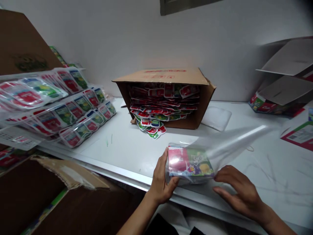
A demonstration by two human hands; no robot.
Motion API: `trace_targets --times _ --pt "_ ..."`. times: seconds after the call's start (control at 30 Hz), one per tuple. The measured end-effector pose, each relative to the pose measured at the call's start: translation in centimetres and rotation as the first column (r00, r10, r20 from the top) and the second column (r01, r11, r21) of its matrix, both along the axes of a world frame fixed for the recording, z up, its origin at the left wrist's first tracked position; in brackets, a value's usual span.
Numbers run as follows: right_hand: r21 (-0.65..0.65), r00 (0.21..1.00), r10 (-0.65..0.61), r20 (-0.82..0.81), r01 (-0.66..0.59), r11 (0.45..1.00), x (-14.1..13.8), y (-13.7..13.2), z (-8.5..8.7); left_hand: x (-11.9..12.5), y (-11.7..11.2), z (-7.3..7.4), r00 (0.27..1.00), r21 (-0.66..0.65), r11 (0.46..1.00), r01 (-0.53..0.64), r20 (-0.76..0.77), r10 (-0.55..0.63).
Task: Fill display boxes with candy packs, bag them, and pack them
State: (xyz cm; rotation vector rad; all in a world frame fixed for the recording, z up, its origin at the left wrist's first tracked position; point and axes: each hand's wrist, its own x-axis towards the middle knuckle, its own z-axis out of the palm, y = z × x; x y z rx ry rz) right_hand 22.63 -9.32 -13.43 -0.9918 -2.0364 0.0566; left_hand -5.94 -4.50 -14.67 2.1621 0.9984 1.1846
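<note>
A small printed carton, pink-red and green with "Sprite" lettering, sits inside a clear plastic bag above the table's front edge. My left hand grips the bagged carton at its left end, thumb in front and fingers behind. The bag's loose end, smeared by motion, stretches up to the right. By the carton's lower right corner is my right hand, thumb and fingers apart; its fingertips are at the bag's edge, and whether they touch it is unclear.
An open cardboard box lies on its side at the wall, full of red and green pouches. Strips of pouches hang at left above a brown carton. Flat plastic bags and printed cartons lie rightward.
</note>
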Motion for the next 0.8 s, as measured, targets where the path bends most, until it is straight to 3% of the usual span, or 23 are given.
trace_targets --times 0.1,0.2,0.3,0.43,0.5,0.6,0.67,0.8 --pt "-0.162 0.954 -0.192 -0.232 0.156 0.974 0.6 0.9 -1.4 0.0 0.0 -0.1 1.000 -0.068 0.998 0.013 0.018 -0.012" --pt "-0.304 0.911 -0.197 -0.362 0.084 0.949 0.2 1.9 -2.0 0.0 0.0 -0.3 1.000 -0.092 0.996 0.015 0.021 -0.014" --pt "-0.371 0.954 -0.089 -0.286 -0.025 0.928 -0.9 2.2 -1.6 -0.1 -0.1 -0.9 1.000 -0.067 0.998 0.000 -0.015 -0.001" --pt "-0.300 0.985 -0.033 -0.169 -0.020 0.954 -1.5 1.6 -0.9 -0.5 -0.3 -1.5 0.996 -0.004 0.998 -0.069 -0.065 0.068" --pt "-0.307 0.962 -0.062 -0.265 -0.023 0.951 -1.2 1.5 -0.8 -0.6 -0.4 -1.5 0.997 -0.005 0.998 -0.067 -0.045 0.067" --pt "-0.446 0.883 -0.229 -0.410 0.025 0.895 -0.6 2.5 -1.2 -0.6 -0.2 -1.2 0.999 -0.029 0.999 -0.021 0.027 0.021" --pt "-0.513 0.866 -0.308 -0.394 0.071 0.856 -0.4 3.7 -1.5 -0.5 0.0 -1.0 0.998 -0.039 0.999 0.010 0.069 -0.007" --pt "-0.545 0.917 -0.272 -0.292 0.075 0.835 -0.2 6.3 -1.9 -0.5 0.5 -0.8 0.992 -0.086 0.994 0.061 0.112 -0.052"
